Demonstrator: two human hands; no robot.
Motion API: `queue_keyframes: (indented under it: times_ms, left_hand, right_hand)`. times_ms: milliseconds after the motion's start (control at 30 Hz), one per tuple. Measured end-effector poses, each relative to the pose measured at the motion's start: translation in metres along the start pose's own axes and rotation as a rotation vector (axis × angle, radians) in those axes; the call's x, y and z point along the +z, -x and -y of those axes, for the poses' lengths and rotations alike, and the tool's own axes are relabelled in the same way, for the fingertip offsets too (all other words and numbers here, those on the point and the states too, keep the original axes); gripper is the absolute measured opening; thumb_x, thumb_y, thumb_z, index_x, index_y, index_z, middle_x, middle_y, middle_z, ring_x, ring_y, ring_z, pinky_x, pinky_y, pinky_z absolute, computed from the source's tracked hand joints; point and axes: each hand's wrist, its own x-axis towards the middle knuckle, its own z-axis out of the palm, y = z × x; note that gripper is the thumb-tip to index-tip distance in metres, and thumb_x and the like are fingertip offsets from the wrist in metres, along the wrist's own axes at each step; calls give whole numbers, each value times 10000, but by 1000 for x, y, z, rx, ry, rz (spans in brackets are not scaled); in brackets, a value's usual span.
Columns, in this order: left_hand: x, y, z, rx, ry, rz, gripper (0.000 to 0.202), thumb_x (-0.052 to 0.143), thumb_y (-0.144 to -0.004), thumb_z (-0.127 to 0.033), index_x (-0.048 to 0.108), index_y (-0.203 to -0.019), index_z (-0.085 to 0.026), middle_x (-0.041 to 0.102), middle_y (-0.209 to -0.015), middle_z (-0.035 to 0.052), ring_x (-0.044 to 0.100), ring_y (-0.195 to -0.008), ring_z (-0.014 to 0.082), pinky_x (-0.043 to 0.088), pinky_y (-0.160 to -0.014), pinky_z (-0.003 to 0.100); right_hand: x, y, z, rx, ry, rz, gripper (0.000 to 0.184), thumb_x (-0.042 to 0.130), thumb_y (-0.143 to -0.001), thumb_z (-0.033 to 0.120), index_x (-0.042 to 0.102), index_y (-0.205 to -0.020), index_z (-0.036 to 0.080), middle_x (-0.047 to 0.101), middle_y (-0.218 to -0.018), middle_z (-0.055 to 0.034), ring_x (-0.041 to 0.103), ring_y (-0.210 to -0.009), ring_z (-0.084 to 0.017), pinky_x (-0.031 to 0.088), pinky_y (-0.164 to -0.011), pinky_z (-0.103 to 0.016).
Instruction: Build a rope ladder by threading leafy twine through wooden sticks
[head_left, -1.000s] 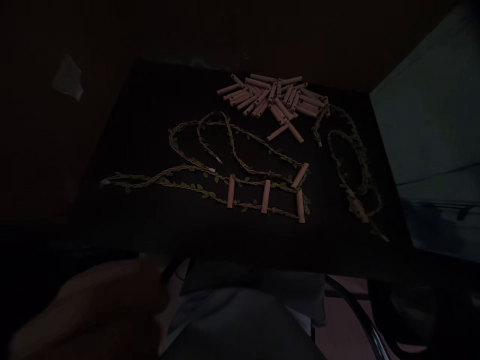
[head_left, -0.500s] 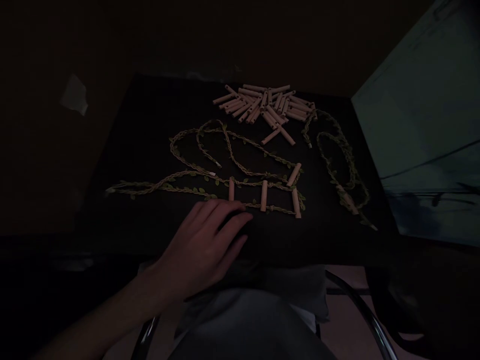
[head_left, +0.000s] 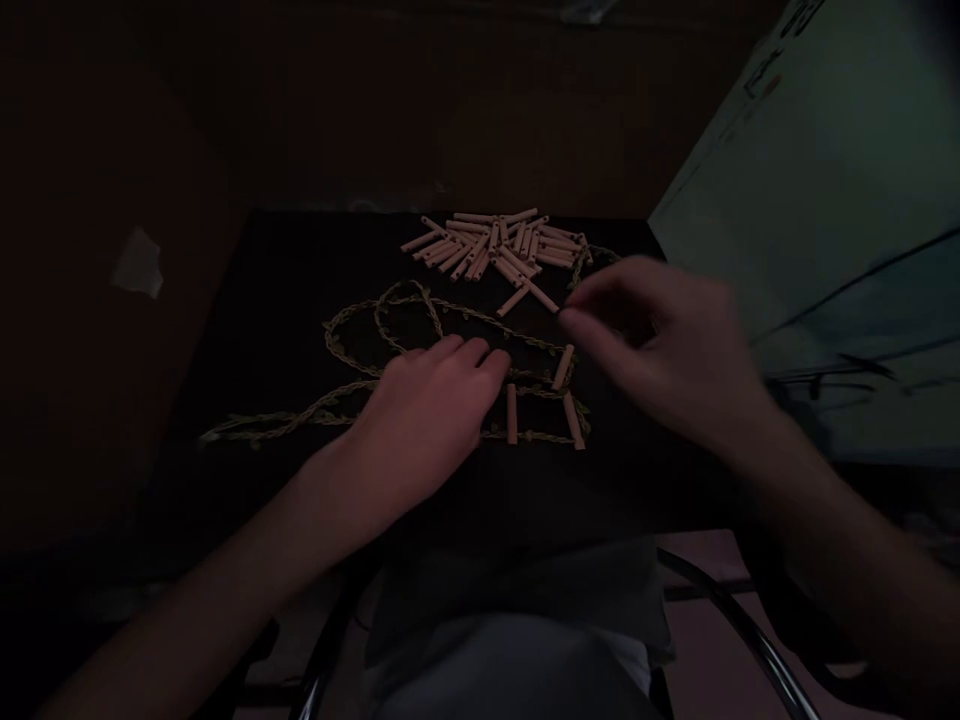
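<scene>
My left hand (head_left: 435, 410) lies over a braided cord with green leaves (head_left: 345, 388), its fingers curled down and their tips hidden beneath. It covers part of a small ladder made of this cord and wooden rungs; one rung (head_left: 512, 414) shows just right of the hand, and another rung (head_left: 574, 420) stands at the ladder's right end. A further short rod (head_left: 563, 367) sits on the cord above that end. My right hand (head_left: 667, 350), slightly blurred, has thumb and index fingertips pinched together at the near end of a loose wooden dowel (head_left: 543, 296).
A pile of drilled wooden dowels (head_left: 480, 245) lies at the back of the dark table (head_left: 262, 270). Behind my right hand a second leafy cord (head_left: 596, 252) is mostly hidden. A pale wall (head_left: 840, 190) borders the right side. The scene is dim.
My right hand has come into view from the right and reached the loose dowel. My left hand has moved up onto the cords, its fingers now curled. The view has shifted.
</scene>
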Motion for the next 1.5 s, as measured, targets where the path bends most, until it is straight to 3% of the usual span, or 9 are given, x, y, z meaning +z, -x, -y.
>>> queue_keyframes:
  times_ms: [133,233,367,533,633,767,1067,1200,1500]
  left_hand:
    - [-17,-30,11,29,66,260,155,530,-958,-169,671,-1008,-208,707,-973,42,674,-821,234,403,-605,309]
    - [-23,-46,17,14,159,294,150,546,-945,-200,695,-939,-204,705,-927,50,656,-789,211,416,-644,299]
    - [-13,-57,18,40,301,185,130,567,-909,-213,695,-930,-205,696,-943,45,634,-803,195,437,-676,285]
    - [10,-56,20,147,476,55,190,521,-947,-174,706,-982,-199,680,-1060,45,639,-955,180,481,-827,286]
    - [16,-57,21,168,505,71,190,555,-935,-154,728,-999,-196,701,-1031,46,658,-948,183,481,-793,273]
    - [18,-61,21,175,562,104,182,577,-941,-179,737,-1028,-193,718,-1021,42,670,-920,168,480,-788,253]
    - [8,-60,39,96,680,300,227,605,-950,-293,728,-1132,-235,740,-1073,-4,673,-926,136,475,-795,223]
    - [9,-60,44,62,671,303,227,690,-894,-338,731,-1091,-232,739,-1033,-8,668,-888,137,471,-756,221]
    - [9,-62,40,81,658,309,169,623,-915,-282,748,-1006,-213,744,-962,3,669,-840,137,461,-744,223]
  right_hand:
    - [20,-3,-17,-183,87,346,163,664,-938,306,674,-1009,161,645,-975,-73,618,-922,-220,442,-763,-320]
    - [26,-3,-23,-273,120,472,218,647,-955,374,659,-987,159,626,-972,-77,601,-926,-232,427,-755,-330]
    - [27,-1,-31,-226,95,443,349,644,-942,500,633,-1021,160,616,-983,-80,593,-910,-233,438,-748,-334]
    - [28,-2,-48,-156,-89,333,211,483,-1040,314,645,-1074,183,609,-1093,-99,589,-1053,-217,456,-915,-331]
    - [28,1,-54,-6,-26,236,252,655,-945,395,641,-1075,179,629,-1042,-89,610,-959,-221,457,-800,-319]
    - [30,5,-50,197,-47,381,345,683,-911,483,622,-1068,182,607,-699,15,577,-645,-168,359,-616,-288]
    - [39,6,-45,138,-96,307,226,649,-945,330,618,-1105,172,658,-780,18,596,-706,-147,345,-697,-285]
    - [36,5,-46,172,-124,327,203,628,-942,293,619,-1108,177,660,-776,20,582,-684,-138,347,-682,-282]
    - [36,6,-48,175,-127,317,228,657,-920,316,608,-1102,188,667,-724,32,601,-654,-143,354,-652,-279]
